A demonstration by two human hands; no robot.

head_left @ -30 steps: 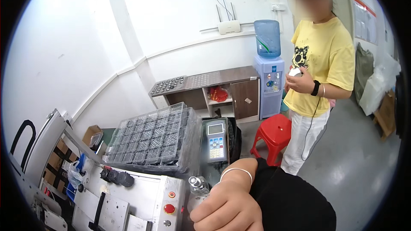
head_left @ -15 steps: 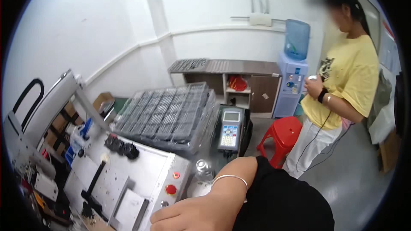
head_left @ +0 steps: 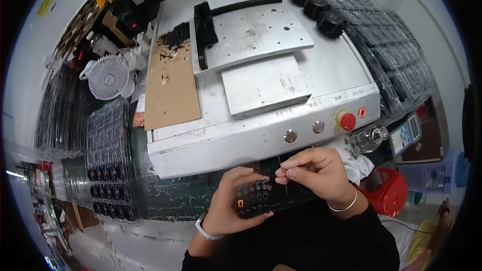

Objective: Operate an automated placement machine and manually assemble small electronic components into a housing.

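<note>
My left hand is wrapped round a small black plastic block with rows of raised teeth and one orange piece on it. Close to its right, my right hand pinches a thin, straight rod between thumb and fingertips. What kind of tool or pin the rod is cannot be made out. Both hands are in front of my body, just before the front panel of a silver machine. The rod's tip points down beside the block; I cannot tell whether they touch.
The machine carries a red stop button and a raised metal plate. Several black round parts sit at its back right. Tray stacks stand on the right, a parts tray and fan on the left. A red stool is at right.
My view has swung from the room on the right down to the machine's front. My right hand has left the button panel's edge, and my left hand has come into view with the black block.
</note>
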